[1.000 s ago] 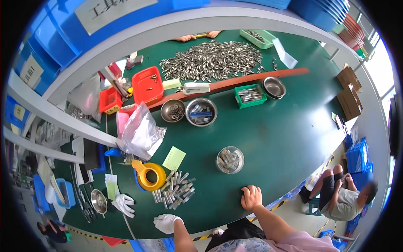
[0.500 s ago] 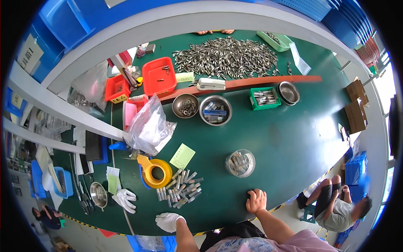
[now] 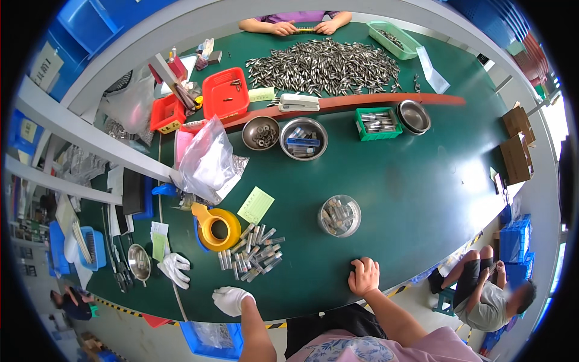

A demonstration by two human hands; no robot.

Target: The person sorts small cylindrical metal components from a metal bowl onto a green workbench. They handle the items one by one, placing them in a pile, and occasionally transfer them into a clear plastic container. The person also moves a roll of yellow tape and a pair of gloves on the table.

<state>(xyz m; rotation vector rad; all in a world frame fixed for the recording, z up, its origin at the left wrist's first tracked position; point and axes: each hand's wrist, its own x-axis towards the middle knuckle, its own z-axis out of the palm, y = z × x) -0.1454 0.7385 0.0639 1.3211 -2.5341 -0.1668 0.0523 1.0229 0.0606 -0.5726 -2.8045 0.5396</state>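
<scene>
My left hand (image 3: 231, 300), in a white glove, rests on the near edge of the green table; its fingers blend together, so their pose is unclear. My bare right hand (image 3: 364, 276) lies on the tabletop farther right, fingers loosely bent and apart, holding nothing. Beyond the left hand is a loose pile of small clear tubes (image 3: 256, 252) with metallic contents. A yellow tape dispenser (image 3: 230, 223) lies against that pile. A round clear container (image 3: 356, 224) holding similar tubes stands beyond my right hand. Neither hand touches the tubes.
Metal bowls (image 3: 252, 143), a green basket (image 3: 379, 135) and red trays (image 3: 226, 114) stand farther back. A large heap of metal pieces (image 3: 322, 67) lies before another person's hands (image 3: 325, 28). An empty white glove (image 3: 175, 269) lies left. A person (image 3: 491, 301) sits at right.
The view has shifted, so the table things sit slightly higher in the picture and more of the person across shows. Both my hands stay resting on the table.
</scene>
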